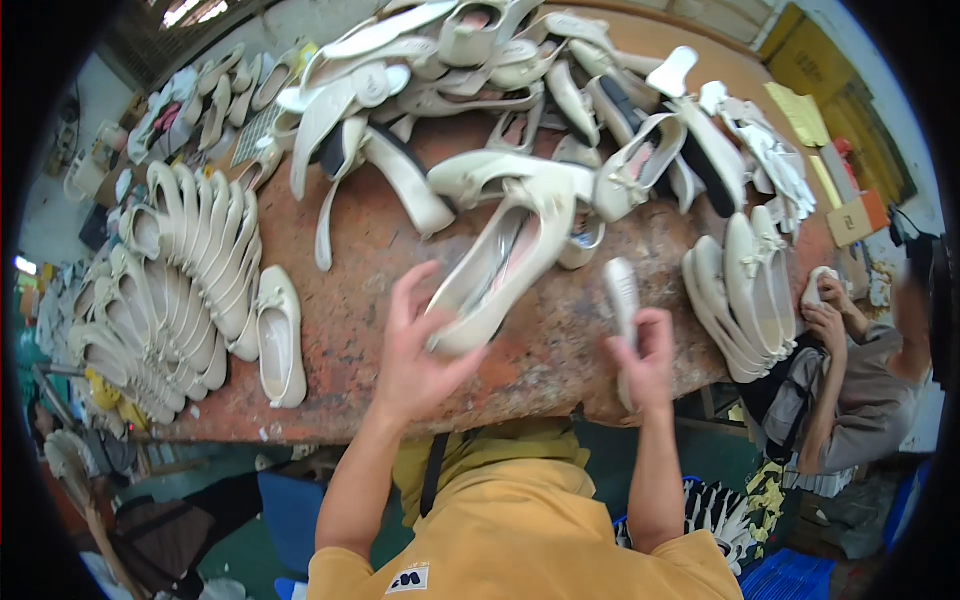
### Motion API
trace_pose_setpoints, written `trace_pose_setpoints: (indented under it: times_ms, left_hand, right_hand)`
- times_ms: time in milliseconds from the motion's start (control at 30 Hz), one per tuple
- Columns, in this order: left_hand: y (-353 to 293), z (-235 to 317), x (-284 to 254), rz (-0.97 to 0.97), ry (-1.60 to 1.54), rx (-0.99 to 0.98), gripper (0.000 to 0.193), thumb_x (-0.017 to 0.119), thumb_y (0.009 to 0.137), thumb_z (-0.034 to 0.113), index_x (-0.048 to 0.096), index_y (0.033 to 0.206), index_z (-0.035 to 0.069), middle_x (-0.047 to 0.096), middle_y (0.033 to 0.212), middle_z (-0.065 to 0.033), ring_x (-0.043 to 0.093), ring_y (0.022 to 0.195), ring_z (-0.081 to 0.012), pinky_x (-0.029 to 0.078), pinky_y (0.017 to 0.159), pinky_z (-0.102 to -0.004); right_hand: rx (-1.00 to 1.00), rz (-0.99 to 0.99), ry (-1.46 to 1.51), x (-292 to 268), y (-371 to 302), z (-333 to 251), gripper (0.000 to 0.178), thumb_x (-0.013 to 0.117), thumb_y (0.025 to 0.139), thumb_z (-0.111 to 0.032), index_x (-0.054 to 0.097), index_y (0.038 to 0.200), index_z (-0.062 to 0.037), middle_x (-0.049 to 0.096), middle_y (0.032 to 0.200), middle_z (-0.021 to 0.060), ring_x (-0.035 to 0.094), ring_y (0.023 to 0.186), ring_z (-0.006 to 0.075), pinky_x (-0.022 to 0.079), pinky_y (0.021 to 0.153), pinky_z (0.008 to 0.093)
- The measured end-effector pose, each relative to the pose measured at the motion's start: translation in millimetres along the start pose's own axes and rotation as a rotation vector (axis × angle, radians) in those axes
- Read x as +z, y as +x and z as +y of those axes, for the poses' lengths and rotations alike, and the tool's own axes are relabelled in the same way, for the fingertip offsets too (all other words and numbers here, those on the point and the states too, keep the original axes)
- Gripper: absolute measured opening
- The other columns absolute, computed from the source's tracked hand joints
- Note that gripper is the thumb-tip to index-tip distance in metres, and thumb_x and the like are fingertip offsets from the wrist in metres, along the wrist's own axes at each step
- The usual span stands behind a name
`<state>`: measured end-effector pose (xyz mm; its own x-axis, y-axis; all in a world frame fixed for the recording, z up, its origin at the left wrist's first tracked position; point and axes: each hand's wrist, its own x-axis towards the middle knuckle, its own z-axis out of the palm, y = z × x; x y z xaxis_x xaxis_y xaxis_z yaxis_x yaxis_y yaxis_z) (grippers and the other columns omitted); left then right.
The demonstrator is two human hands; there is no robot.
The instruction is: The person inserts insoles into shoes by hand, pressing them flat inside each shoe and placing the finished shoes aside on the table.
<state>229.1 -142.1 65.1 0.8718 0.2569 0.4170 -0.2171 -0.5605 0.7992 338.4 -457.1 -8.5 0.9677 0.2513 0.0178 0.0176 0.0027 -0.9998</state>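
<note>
My left hand (420,350) is at the heel of a cream ballet flat (510,265), its fingers curved on one side and the thumb on the other. The shoe is tilted, toe up and away, above the worn tabletop, and its opening shows a pinkish lining. In my right hand (645,360), a narrow white piece (622,290) with a ridged surface stands up between thumb and fingers; blur hides its exact kind. One more cream flat (281,335) lies alone left of my left hand.
Stacked cream flats line the left side (190,260), and a smaller row (740,295) stands at the right. A heap of loose shoes (470,75) covers the table's far side. At the right edge, another person's hands (828,310) hold a pale item.
</note>
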Motion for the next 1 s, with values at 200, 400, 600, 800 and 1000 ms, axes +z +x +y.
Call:
trace_pose_setpoints:
  times_ms: [200, 400, 600, 800, 1000]
  left_hand:
    - [-122.8, -46.2, -78.0, -0.452, 0.077, -0.106, 0.023, 0.085, 0.078, -0.002, 0.069, 0.094, 0.003, 0.057, 0.156, -0.0203, 0.062, 0.138, -0.0420, 0.052, 0.114, -0.0476]
    - [-124.8, -13.2, -67.4, -0.116, 0.155, -0.327, 0.048, 0.094, 0.079, 0.009, 0.077, 0.124, 0.009, 0.067, 0.146, -0.0155, 0.070, 0.127, -0.0354, 0.057, 0.109, -0.0465]
    - [-127.9, -2.6, -62.5, -0.130, 0.337, -0.463, 0.057, 0.096, 0.078, 0.012, 0.078, 0.132, 0.006, 0.067, 0.124, -0.0092, 0.072, 0.110, -0.0217, 0.063, 0.069, -0.0309]
    - [-119.9, 8.3, -62.6, -0.179, 0.348, -0.557, 0.064, 0.097, 0.074, 0.012, 0.076, 0.135, 0.006, 0.061, 0.120, -0.0088, 0.071, 0.106, -0.0225, 0.064, 0.075, -0.0338]
    - [-122.1, 4.7, -60.8, -0.128, 0.374, -0.441, 0.048, 0.099, 0.074, 0.018, 0.077, 0.115, 0.003, 0.063, 0.121, -0.0088, 0.069, 0.112, -0.0264, 0.064, 0.080, -0.0381]
  right_hand:
    - [-0.237, -0.700, -0.381, 44.8, 32.6, -66.9, 0.034, 0.084, 0.089, -0.004, 0.066, 0.118, -0.0042, 0.069, 0.108, 0.0065, 0.067, 0.098, 0.0161, 0.053, 0.091, 0.0318]
    - [-0.565, -1.184, -0.844, 138.4, 39.2, -60.1, 0.025, 0.082, 0.087, -0.021, 0.083, 0.110, -0.0113, 0.076, 0.107, 0.0098, 0.073, 0.106, 0.0352, 0.059, 0.091, 0.0495]
    - [-0.635, -1.278, -0.686, 184.6, 18.7, -34.5, 0.024, 0.080, 0.091, -0.022, 0.083, 0.113, -0.0131, 0.076, 0.108, 0.0093, 0.072, 0.108, 0.0345, 0.057, 0.096, 0.0464]
    - [-0.707, -1.280, -0.769, 191.3, 15.4, -24.3, 0.014, 0.079, 0.088, -0.020, 0.086, 0.098, -0.0137, 0.078, 0.096, 0.0097, 0.075, 0.102, 0.0325, 0.055, 0.096, 0.0450]
    - [-0.782, -1.252, -0.873, 193.6, 9.7, -20.0, 0.011, 0.080, 0.083, -0.019, 0.085, 0.090, -0.0136, 0.077, 0.097, 0.0081, 0.075, 0.101, 0.0287, 0.052, 0.100, 0.0435]
